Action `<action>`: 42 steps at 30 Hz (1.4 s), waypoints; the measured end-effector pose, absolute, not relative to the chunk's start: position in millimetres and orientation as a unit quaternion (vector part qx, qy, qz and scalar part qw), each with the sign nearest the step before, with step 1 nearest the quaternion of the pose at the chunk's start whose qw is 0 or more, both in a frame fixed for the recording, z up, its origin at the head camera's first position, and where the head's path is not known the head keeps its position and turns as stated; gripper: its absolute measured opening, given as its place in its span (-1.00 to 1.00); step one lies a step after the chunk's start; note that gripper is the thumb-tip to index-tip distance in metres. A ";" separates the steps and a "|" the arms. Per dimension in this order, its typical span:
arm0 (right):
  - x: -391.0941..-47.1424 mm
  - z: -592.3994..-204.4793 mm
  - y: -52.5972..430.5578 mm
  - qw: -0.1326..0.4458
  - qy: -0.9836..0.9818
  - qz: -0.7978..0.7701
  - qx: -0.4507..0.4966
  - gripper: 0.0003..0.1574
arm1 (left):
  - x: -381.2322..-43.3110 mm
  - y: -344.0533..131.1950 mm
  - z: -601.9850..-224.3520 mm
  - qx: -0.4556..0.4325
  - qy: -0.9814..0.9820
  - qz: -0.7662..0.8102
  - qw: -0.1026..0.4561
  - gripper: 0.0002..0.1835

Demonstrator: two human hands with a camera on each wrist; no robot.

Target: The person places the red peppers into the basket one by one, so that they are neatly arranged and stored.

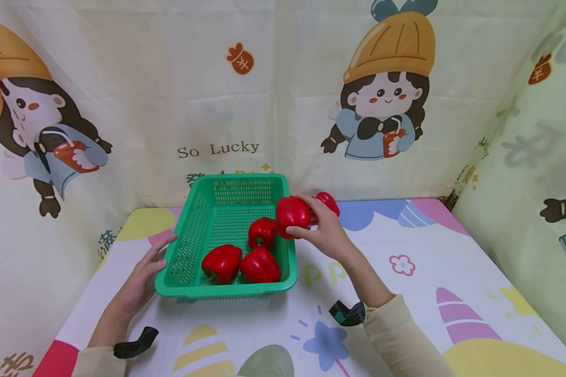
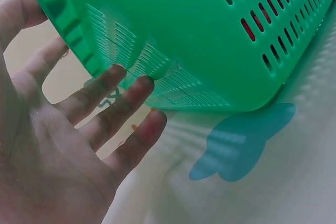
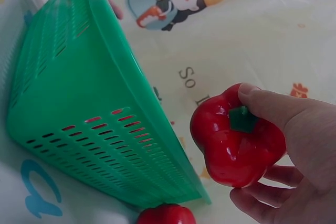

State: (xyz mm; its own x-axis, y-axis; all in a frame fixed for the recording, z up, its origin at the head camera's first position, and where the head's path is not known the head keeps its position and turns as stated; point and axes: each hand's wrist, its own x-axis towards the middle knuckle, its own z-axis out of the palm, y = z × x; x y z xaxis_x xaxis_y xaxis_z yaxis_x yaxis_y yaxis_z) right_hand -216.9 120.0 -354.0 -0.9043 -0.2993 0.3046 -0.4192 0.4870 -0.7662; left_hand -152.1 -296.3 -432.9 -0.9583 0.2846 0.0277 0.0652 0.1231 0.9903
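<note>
A green plastic basket [image 1: 203, 290] stands on the table with three red bell peppers inside, one of them a pepper [image 1: 221, 263] at its near left. My right hand [image 1: 327, 230] grips another red bell pepper [image 1: 293, 215] by its sides, above the basket's right rim. In the right wrist view that pepper [image 3: 239, 140] shows its green stem, with thumb and fingers around it. My left hand [image 1: 143, 277] is at the basket's left side, fingers extended against the rim; the left wrist view shows the fingers [image 2: 142, 90] spread beside the basket wall.
One more red bell pepper [image 1: 328, 203] lies on the table behind my right hand, right of the basket. A printed cloth [image 1: 382, 324] covers the table. A patterned curtain [image 1: 297, 115] hangs along the table's back edge and another side at the right.
</note>
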 end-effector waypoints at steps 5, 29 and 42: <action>-216.5 -351.0 118.1 0.062 -0.861 0.459 0.212 -0.03 | -152.9 -296.1 -433.5 0.118 0.747 0.649 0.083 -0.43; -218.4 -346.3 109.9 0.043 -0.871 0.438 0.219 -0.01 | -152.2 -295.4 -431.7 0.118 0.742 0.654 0.086 -0.43; -218.4 -342.1 104.5 0.020 -0.869 0.442 0.221 0.00 | -151.3 -295.7 -431.7 0.121 0.743 0.653 0.085 -0.43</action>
State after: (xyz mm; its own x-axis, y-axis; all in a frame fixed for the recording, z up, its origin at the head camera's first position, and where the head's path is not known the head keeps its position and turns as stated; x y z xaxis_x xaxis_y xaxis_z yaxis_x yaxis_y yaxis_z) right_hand -218.4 104.5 -342.1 -0.9012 -0.3670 0.2306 -0.4026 0.5120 -0.7588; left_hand -151.3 -295.7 -431.7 -0.9559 0.2920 0.0316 0.0687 0.1174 0.9907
